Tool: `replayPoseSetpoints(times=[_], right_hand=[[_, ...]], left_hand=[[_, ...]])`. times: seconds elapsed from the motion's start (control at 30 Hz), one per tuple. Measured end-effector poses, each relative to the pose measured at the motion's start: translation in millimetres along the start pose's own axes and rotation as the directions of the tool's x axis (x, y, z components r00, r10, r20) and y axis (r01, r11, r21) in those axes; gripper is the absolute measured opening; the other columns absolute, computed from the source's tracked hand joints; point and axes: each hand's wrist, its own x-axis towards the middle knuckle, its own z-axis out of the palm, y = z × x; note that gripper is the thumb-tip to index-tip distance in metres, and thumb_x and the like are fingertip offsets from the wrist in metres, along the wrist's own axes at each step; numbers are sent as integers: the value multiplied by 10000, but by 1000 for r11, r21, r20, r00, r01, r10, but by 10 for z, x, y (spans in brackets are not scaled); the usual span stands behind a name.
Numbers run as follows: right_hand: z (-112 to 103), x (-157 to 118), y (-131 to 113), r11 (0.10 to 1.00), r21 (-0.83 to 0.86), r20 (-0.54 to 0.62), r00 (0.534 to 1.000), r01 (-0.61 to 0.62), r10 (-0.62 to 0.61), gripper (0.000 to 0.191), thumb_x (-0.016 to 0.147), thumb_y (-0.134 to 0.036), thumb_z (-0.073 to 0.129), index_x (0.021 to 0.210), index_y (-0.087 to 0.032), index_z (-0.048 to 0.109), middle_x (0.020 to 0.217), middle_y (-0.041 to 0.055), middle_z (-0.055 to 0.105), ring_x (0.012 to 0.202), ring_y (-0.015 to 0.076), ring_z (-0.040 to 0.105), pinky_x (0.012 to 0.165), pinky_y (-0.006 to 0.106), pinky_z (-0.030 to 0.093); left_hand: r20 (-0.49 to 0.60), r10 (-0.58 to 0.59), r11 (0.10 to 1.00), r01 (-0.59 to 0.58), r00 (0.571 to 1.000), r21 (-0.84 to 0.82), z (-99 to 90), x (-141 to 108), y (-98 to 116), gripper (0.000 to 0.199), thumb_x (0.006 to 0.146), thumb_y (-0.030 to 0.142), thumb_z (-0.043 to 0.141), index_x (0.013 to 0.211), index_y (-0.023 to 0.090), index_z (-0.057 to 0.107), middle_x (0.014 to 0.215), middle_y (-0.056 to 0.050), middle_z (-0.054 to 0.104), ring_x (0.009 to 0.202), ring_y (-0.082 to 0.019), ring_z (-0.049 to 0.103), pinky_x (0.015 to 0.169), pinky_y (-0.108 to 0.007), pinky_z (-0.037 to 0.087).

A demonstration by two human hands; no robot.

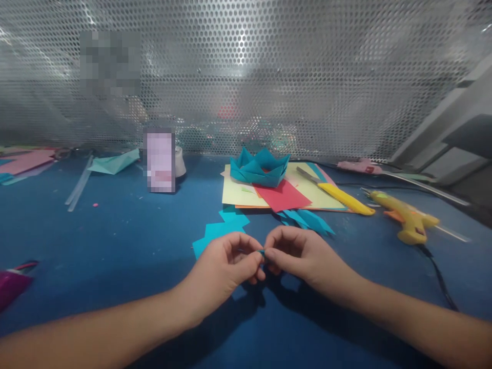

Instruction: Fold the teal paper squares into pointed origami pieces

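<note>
My left hand [226, 264] and my right hand [307, 251] meet just above the blue table, thumbs and fingertips pinched together. Between them they grip a small piece of blue paper [262, 252], mostly covered by the fingers. Behind my left hand lie blue paper squares [225, 229], partly overlapping. Several narrow folded blue paper pieces [307, 220] rest beyond my right hand. Farther back, a blue folded-paper ring with pointed tips [259, 171] sits on a stack of coloured paper [234, 193], near a red paper sheet [284, 196].
A yellow box cutter [342, 196] lies across the stack's right side. Right of it is a yellow glue gun [411, 218] with a black cord. At left are clear glue sticks [80, 187], green paper [115, 162] and a blurred-out phone-shaped object [160, 161]. A perforated metal panel [246, 77] stands behind.
</note>
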Motion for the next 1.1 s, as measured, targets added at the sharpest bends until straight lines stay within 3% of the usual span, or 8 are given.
replayPoseSetpoints(times=[0.17,0.43,0.7,1.1], right_hand=[[1,16,50,1000,-16,-34,999,21,-22,225,762,-339,698,756,-160,563,626,-33,575,567,75,532,550,187,440],[27,-12,44,993,-103,-37,997,62,-66,170,726,-276,673,722,-169,540,615,-17,564,542,92,506,494,204,400],[41,-35,9,922,-322,-60,968,213,-244,77,718,-203,595,669,-185,539,628,5,594,548,109,527,497,216,428],[39,-46,47,946,-258,-92,969,197,-227,67,717,-202,584,678,-173,540,632,5,588,535,103,533,486,210,433]], left_hand=[[-7,-22,999,22,1000,-40,4,28,-41,262,712,328,720,782,147,543,577,24,583,556,-113,565,572,-240,445],[-12,-10,999,10,1000,40,-18,45,-90,185,730,272,663,757,166,514,540,50,551,513,-95,528,523,-208,396],[-10,-4,1000,4,1000,17,-12,55,-88,176,725,268,655,726,168,511,555,54,530,509,-84,510,511,-197,375],[41,-64,998,64,997,-10,-17,74,-81,284,680,326,756,744,145,547,557,26,596,502,-95,559,515,-208,426]])
